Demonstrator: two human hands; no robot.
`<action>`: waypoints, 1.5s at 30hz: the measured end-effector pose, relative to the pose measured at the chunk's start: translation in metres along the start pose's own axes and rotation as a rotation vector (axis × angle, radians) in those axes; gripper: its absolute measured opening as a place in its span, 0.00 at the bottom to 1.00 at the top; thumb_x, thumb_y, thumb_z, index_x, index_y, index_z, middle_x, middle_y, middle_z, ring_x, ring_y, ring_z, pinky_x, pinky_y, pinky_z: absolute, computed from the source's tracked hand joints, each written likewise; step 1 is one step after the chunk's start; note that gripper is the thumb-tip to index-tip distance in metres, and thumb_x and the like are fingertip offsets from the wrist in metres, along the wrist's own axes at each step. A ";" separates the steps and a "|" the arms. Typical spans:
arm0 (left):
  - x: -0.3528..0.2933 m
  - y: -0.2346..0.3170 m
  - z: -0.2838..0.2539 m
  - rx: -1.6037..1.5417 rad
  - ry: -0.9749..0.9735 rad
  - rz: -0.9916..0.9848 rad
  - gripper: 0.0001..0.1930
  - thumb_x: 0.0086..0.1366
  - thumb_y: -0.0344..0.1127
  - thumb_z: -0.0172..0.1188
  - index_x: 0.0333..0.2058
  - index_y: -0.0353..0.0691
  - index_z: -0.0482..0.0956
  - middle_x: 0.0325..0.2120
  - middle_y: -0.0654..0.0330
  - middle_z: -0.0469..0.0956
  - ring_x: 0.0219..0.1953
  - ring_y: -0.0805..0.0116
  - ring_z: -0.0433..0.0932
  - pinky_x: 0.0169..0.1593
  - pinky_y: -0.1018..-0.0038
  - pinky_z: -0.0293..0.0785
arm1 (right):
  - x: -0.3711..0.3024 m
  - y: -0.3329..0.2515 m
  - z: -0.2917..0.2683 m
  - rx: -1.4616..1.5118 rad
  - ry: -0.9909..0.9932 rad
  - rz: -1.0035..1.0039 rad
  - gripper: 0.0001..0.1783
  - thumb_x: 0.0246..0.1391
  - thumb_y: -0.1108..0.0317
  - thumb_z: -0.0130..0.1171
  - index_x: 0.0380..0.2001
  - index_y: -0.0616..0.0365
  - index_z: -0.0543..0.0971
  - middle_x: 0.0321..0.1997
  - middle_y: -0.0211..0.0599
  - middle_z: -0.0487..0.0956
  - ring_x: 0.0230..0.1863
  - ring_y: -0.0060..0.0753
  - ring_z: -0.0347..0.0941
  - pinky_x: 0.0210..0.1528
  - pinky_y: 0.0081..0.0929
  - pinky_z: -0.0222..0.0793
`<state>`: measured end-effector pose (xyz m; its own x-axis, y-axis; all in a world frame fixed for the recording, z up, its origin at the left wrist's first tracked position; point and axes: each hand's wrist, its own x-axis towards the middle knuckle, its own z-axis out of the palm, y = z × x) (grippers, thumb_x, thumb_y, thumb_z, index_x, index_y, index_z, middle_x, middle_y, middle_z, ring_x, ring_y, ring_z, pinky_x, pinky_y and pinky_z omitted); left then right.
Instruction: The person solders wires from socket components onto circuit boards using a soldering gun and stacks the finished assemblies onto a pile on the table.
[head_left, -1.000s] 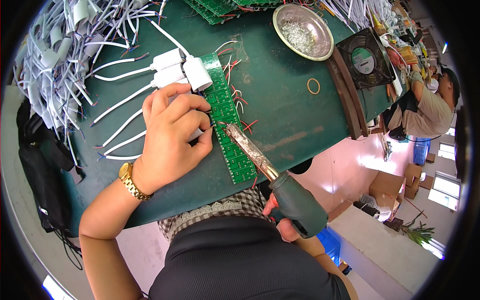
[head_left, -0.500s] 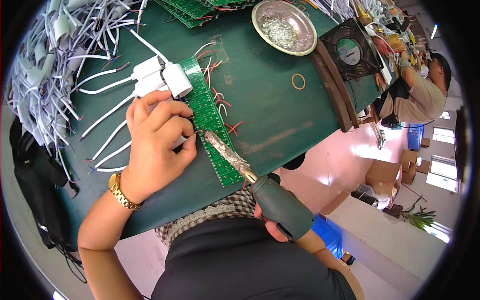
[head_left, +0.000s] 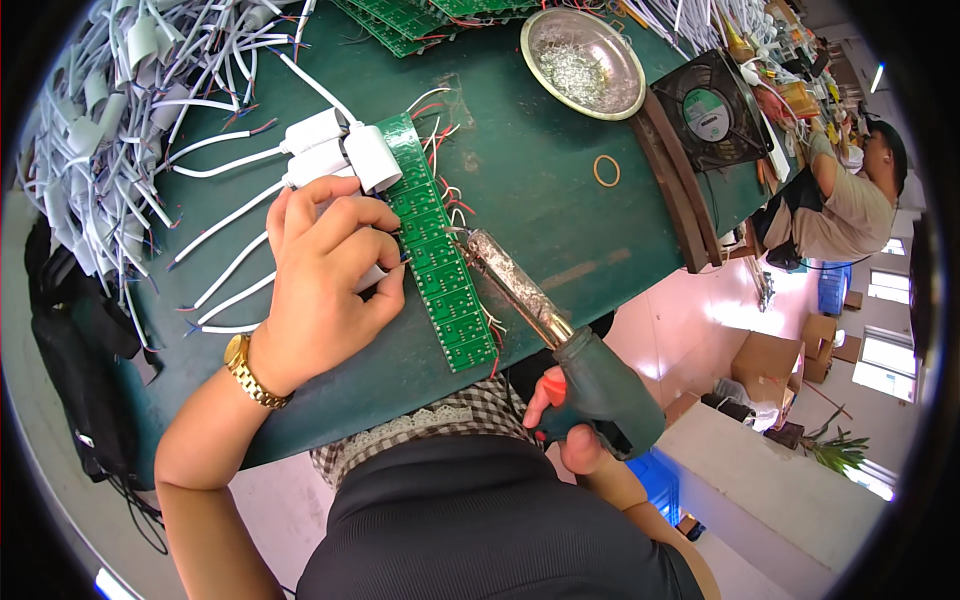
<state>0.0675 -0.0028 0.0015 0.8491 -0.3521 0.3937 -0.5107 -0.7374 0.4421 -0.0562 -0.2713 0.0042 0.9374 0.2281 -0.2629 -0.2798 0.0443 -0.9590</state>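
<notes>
Green and pale-dotted, the long circuit board (head_left: pixel 458 300) is lying on the dark table (head_left: pixel 540 205), just right of the left hand (head_left: pixel 330 260). What is changing is the soldering iron (head_left: pixel 605 385): its tip is now pointing at the board's right edge, near the red and white wires (head_left: pixel 458 205), whereas half a second ago it is meeting the left edge beside the fingertips. That is probably leaving the joint by those fingertips without heat. Whether the tip is touching the board cannot be told. The right hand (head_left: pixel 582 450) is gripping the iron's handle from the near side. The left hand is curling, thumb and forefinger narrow, over a mostly hidden white part; whether it is pinching anything is unclear. White sockets (head_left: pixel 372 160) are resting at its far side.
</notes>
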 end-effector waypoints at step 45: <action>-0.006 0.001 0.002 0.274 0.163 0.191 0.09 0.45 0.26 0.66 0.26 0.45 0.78 0.34 0.69 0.78 0.55 0.56 0.72 0.68 0.45 0.38 | 0.004 -0.003 0.007 -0.116 -0.109 -0.212 0.27 0.57 0.53 0.57 0.47 0.66 0.68 0.32 0.43 0.74 0.30 0.33 0.75 0.33 0.30 0.74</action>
<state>0.0617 -0.0026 -0.0021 0.6986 -0.4180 0.5808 -0.5839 -0.8021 0.1251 -0.0532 -0.2640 0.0064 0.9431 0.3292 -0.0476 -0.0477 -0.0076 -0.9988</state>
